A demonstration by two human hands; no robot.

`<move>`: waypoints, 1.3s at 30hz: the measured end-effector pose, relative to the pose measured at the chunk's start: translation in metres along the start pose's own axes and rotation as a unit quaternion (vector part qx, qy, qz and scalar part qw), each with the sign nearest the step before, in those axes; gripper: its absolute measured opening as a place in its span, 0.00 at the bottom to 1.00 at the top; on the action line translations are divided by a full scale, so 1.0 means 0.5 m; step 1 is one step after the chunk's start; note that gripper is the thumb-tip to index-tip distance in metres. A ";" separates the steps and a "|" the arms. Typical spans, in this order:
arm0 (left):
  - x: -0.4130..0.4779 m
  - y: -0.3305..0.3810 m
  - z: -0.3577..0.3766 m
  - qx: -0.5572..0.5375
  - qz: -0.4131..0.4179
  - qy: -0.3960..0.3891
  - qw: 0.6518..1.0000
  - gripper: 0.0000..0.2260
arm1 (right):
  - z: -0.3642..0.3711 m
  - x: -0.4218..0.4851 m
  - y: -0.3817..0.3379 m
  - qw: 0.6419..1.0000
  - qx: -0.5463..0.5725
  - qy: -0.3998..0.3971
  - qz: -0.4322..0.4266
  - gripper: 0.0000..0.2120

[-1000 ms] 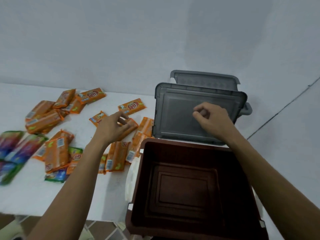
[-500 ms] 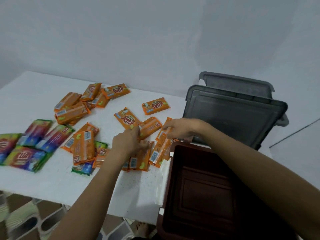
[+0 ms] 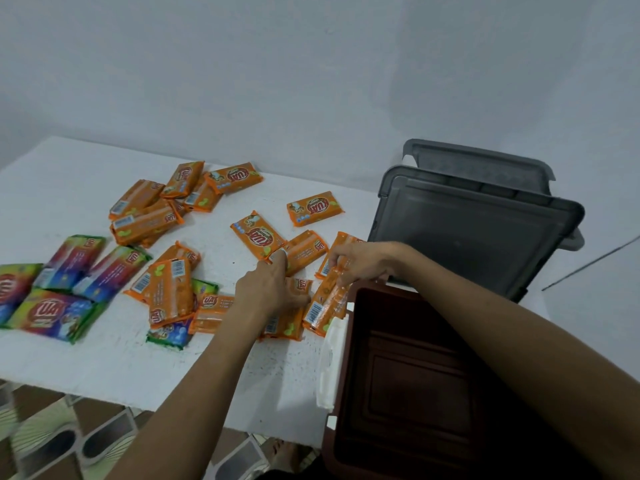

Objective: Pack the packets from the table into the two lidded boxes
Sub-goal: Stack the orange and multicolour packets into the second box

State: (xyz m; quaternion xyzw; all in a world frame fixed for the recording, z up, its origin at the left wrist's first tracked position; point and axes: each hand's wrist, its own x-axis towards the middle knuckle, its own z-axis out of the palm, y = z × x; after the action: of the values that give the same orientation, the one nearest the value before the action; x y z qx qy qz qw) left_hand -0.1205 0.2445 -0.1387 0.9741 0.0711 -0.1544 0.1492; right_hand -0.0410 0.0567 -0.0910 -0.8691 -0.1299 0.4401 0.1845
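Tabletop (image 3: pixel 86 358), white, lies under both hands. Brown box (image 3: pixel 415 393) sits open just right of the left hand (image 3: pixel 273 289) and right below the right hand (image 3: pixel 363 263); its dark floor shows. Two grey lids (image 3: pixel 478 237) lean up past the right hand, one behind the other. Orange packets (image 3: pixel 152 223) lie all over, most of them left of the left hand and past it. Rainbow packets (image 3: pixel 52 310) lie far to the left of both hands. The left hand is open, its fingers stretched flat on some orange packets, with one fingertip touching a packet further off. The right hand curls its fingers down on one long packet (image 3: pixel 322 306) next to the box's corner and grips it.
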 end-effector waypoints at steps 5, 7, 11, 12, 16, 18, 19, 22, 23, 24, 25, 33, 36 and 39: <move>-0.006 0.006 0.002 -0.001 -0.009 -0.002 1.000 0.38 | -0.015 -0.026 0.016 0.998 0.027 0.006 -0.055 0.10; -0.009 0.009 0.000 -0.011 -0.008 -0.004 1.000 0.38 | -0.020 -0.048 0.023 0.994 0.078 0.021 -0.068 0.09; -0.016 0.019 -0.012 -0.043 -0.003 -0.008 0.999 0.39 | -0.028 -0.086 0.051 0.977 0.169 0.063 -0.113 0.10; -0.019 0.021 -0.016 -0.054 -0.001 -0.010 0.999 0.39 | -0.028 -0.093 0.059 0.968 0.206 0.075 -0.125 0.11; -0.034 0.024 -0.042 -0.128 0.017 0.002 0.992 0.31 | -0.025 -0.133 0.089 0.920 0.321 0.136 -0.176 0.09; -0.043 0.027 -0.064 -0.192 0.033 0.004 0.981 0.28 | -0.017 -0.154 0.100 0.891 0.379 0.160 -0.193 0.11; -0.046 0.029 -0.076 -0.220 0.042 0.004 0.974 0.28 | -0.011 -0.164 0.104 0.875 0.407 0.168 -0.199 0.13; -0.054 0.038 -0.108 -0.255 0.075 0.022 0.964 0.29 | 0.003 -0.189 0.113 0.826 0.487 0.184 -0.218 0.16; -0.057 0.043 -0.116 -0.257 0.089 0.034 0.962 0.29 | 0.006 -0.197 0.115 0.807 0.517 0.185 -0.218 0.18; -0.061 0.051 -0.122 -0.262 0.102 0.047 0.958 0.28 | 0.010 -0.205 0.117 0.788 0.544 0.187 -0.219 0.19; -0.065 0.059 -0.127 -0.272 0.116 0.060 0.953 0.27 | 0.015 -0.212 0.120 0.770 0.567 0.190 -0.220 0.21; -0.111 0.125 -0.147 -0.401 0.205 0.111 0.886 0.24 | 0.057 -0.277 0.144 0.665 0.696 0.171 -0.211 0.10; -0.128 0.153 -0.144 -0.448 0.228 0.106 0.858 0.24 | 0.081 -0.293 0.156 0.623 0.734 0.143 -0.229 0.26; -0.135 0.170 -0.133 -0.485 0.242 0.087 0.836 0.25 | 0.102 -0.310 0.158 0.568 0.781 0.101 -0.240 0.33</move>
State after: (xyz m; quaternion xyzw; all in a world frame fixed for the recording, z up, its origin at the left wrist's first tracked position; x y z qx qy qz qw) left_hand -0.1499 0.1787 -0.0338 0.7728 -0.0883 0.0265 0.6279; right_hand -0.1671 -0.0636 -0.0419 -0.3633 0.0802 0.2192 0.9020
